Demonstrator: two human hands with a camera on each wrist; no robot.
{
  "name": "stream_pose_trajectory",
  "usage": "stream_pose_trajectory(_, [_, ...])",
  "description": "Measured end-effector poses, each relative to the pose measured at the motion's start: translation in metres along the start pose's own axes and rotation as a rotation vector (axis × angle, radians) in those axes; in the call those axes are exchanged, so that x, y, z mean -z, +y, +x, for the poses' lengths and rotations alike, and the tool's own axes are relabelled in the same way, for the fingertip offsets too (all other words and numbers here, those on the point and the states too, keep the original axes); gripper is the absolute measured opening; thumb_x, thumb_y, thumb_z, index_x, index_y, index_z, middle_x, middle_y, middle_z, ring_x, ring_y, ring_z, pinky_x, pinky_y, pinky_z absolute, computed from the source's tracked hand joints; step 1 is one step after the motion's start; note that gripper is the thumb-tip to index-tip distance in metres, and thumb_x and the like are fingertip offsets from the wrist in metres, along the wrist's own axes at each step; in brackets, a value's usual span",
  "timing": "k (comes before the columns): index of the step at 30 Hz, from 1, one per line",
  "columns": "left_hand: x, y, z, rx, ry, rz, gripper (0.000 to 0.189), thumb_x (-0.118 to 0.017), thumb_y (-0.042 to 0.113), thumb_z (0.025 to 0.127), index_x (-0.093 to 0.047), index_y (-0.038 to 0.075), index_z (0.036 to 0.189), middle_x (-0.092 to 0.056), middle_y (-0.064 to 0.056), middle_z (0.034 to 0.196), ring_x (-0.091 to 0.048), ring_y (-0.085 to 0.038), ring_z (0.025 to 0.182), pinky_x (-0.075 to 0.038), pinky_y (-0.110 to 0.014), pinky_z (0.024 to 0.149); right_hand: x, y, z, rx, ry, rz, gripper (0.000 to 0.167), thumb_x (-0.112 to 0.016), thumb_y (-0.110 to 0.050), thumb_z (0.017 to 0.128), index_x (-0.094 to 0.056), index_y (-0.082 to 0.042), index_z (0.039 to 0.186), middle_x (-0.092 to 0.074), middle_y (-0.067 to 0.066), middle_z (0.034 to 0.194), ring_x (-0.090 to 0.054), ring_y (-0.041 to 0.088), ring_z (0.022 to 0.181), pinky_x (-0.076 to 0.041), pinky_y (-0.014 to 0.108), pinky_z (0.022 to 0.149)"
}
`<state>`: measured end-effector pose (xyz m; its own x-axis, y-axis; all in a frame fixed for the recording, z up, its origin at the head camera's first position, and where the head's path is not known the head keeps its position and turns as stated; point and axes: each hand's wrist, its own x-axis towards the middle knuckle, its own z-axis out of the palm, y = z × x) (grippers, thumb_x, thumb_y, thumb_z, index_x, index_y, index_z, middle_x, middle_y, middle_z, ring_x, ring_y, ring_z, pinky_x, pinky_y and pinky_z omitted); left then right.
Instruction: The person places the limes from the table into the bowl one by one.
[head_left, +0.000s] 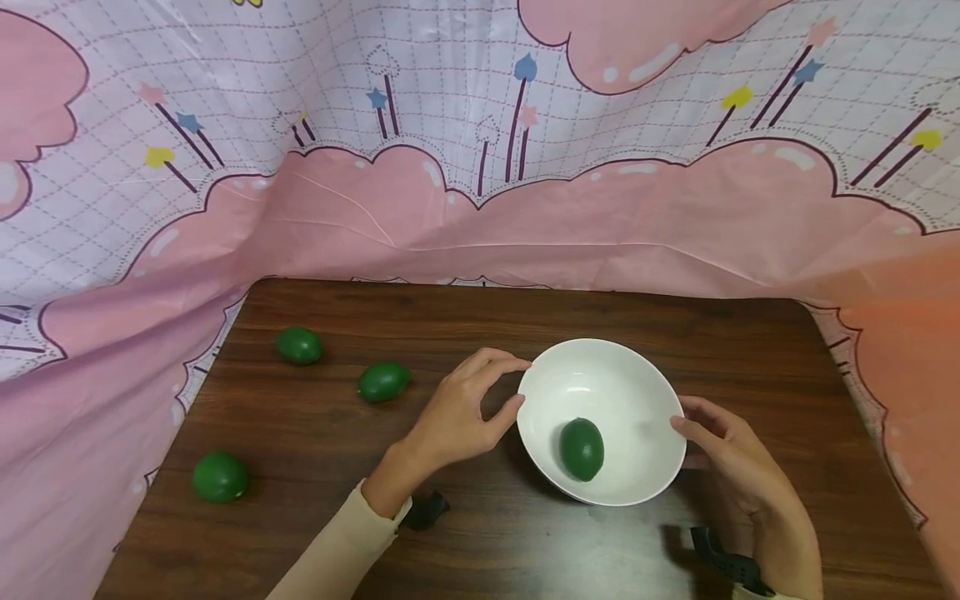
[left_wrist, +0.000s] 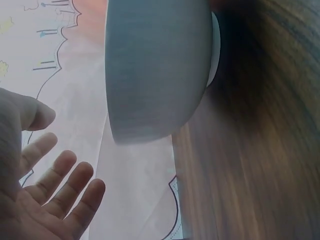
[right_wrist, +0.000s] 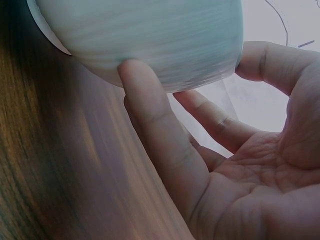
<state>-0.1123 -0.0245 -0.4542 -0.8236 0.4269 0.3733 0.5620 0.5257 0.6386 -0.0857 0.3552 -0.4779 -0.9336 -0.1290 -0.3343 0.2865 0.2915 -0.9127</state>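
A white bowl [head_left: 630, 392], tilted slightly in the head view, has one green lime [head_left: 582, 450] inside. My right hand [head_left: 738, 462] holds the bowl's right side, its thumb [right_wrist: 267, 61] at the rim and fingers [right_wrist: 155, 115] against the outer wall. At the left side is my left hand [head_left: 461, 412]. In the left wrist view its fingers [left_wrist: 75, 185] are spread and relaxed, apart from the bowl wall [left_wrist: 155, 75]. Whether the bowl's foot touches the table cannot be made out.
Three more green limes lie on the left of the dark wooden table [head_left: 315, 533]: a far one [head_left: 299, 345], a middle one [head_left: 383, 382] and a near one [head_left: 221, 477]. A pink and white patterned cloth [head_left: 480, 225] hangs behind and along the sides.
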Motion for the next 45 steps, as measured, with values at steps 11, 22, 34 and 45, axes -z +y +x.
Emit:
stream_pose_trajectory(11, [0.006,-0.010,-0.006,0.031,-0.003,0.033,0.042,-0.072,0.026,0.098,-0.066,0.020,0.139,-0.064,0.002,0.135,-0.064,-0.017,0.129,-0.057,-0.044,0.105,0.001,0.002,0.000,-0.025,-0.001,0.001,0.051,-0.059,-0.028,0.110,-0.048,0.002,0.150,-0.068,-0.017,0.111,-0.074,0.010,0.095,-0.067,0.037,0.079])
stream_pose_trajectory(22, [0.007,-0.015,-0.013,0.060,-0.005,0.051,0.042,-0.072,0.028,0.098,-0.066,0.023,0.139,-0.064,0.004,0.136,-0.063,-0.016,0.130,-0.056,-0.045,0.106,0.000,0.002,0.001,-0.023,-0.006,0.006,0.052,-0.058,-0.027,0.110,-0.047,0.003,0.151,-0.068,-0.016,0.111,-0.075,0.010,0.095,-0.067,0.038,0.079])
stream_pose_trajectory(34, [0.013,-0.022,-0.016,0.053,0.014,0.072,0.042,-0.073,0.028,0.097,-0.067,0.020,0.138,-0.065,0.002,0.136,-0.064,-0.019,0.130,-0.058,-0.046,0.103,0.001,0.002,0.000,-0.022,-0.003,0.037,0.041,-0.059,-0.025,0.109,-0.056,-0.006,0.145,-0.068,-0.016,0.111,-0.075,0.010,0.094,-0.067,0.036,0.078])
stream_pose_trajectory(45, [0.017,-0.030,-0.022,0.082,0.013,0.077,0.043,-0.073,0.029,0.098,-0.066,0.020,0.139,-0.065,0.002,0.135,-0.064,-0.019,0.129,-0.057,-0.045,0.102,0.000,0.000,0.002,-0.035,-0.002,0.003,0.052,-0.059,-0.028,0.109,-0.048,0.002,0.150,-0.067,-0.017,0.112,-0.074,0.009,0.095,-0.067,0.038,0.079])
